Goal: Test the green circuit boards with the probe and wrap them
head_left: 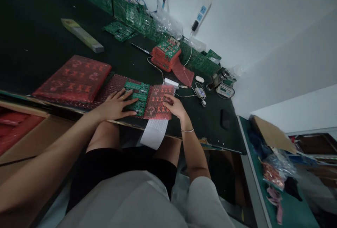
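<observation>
My left hand (118, 104) lies with its fingers spread on a green circuit board (142, 96), which rests on a strip of red bubble wrap (113, 84). My right hand (175, 107) is at the right part of the wrap, over a red-wrapped board (156, 103); its fingers are bent at a small dark spot, and what they hold is too small to tell. Left of the strip lies a large red-wrapped bundle (76, 77). A white printed sheet (155, 131) hangs over the table edge beneath the wrap.
Behind are a red-wrapped stack (165, 54) with boards on top, loose boards (119, 31), a long yellowish box (83, 35) and green bins (131, 12). Cables, a small device (200, 93) and a black phone-like object (224, 119) lie to the right.
</observation>
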A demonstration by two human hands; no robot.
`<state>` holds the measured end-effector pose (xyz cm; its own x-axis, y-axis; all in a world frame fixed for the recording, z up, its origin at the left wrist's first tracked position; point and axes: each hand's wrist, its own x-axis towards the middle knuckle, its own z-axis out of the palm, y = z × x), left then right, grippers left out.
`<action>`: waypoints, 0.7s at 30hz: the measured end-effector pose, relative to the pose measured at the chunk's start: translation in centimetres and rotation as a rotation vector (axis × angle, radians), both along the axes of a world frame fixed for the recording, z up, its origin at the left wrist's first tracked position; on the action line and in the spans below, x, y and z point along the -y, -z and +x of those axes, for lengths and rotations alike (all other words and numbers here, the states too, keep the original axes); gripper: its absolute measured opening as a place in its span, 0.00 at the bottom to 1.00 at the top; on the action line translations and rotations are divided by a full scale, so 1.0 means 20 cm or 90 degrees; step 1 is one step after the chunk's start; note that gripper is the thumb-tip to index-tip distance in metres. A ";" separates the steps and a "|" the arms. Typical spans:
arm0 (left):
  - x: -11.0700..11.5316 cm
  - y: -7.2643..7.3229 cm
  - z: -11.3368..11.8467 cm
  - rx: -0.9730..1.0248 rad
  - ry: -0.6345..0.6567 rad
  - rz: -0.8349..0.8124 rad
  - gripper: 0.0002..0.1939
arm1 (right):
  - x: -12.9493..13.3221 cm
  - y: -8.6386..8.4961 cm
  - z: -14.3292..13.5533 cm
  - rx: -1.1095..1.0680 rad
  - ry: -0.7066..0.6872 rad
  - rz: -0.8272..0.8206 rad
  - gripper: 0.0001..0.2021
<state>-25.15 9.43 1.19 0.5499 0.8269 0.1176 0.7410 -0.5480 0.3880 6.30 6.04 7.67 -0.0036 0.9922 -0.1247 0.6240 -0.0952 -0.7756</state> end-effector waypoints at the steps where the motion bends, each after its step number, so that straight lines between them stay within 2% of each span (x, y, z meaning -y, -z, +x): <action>1: -0.04 0.00 -0.03 -0.016 0.012 -0.015 0.38 | 0.00 -0.01 0.00 0.008 -0.002 0.004 0.23; 5: -0.14 -0.03 -0.07 -0.017 0.064 -0.046 0.45 | 0.02 -0.05 -0.01 0.042 -0.014 0.010 0.23; 8: -0.14 -0.06 -0.07 0.002 0.091 -0.056 0.54 | 0.02 -0.12 -0.04 0.101 -0.023 0.000 0.22; 10: -0.12 -0.06 -0.08 0.012 0.102 -0.057 0.56 | 0.02 -0.18 -0.08 0.158 -0.037 -0.008 0.23; 14: -0.08 -0.07 -0.10 0.017 0.116 -0.054 0.52 | -0.01 -0.30 -0.18 0.318 -0.101 -0.003 0.24; 18: -0.09 -0.05 -0.14 0.024 0.133 -0.062 0.46 | -0.05 -0.39 -0.34 0.495 -0.181 0.007 0.18; 21: -0.11 -0.04 -0.17 0.050 0.142 -0.066 0.39 | -0.08 -0.45 -0.47 0.556 -0.207 0.001 0.15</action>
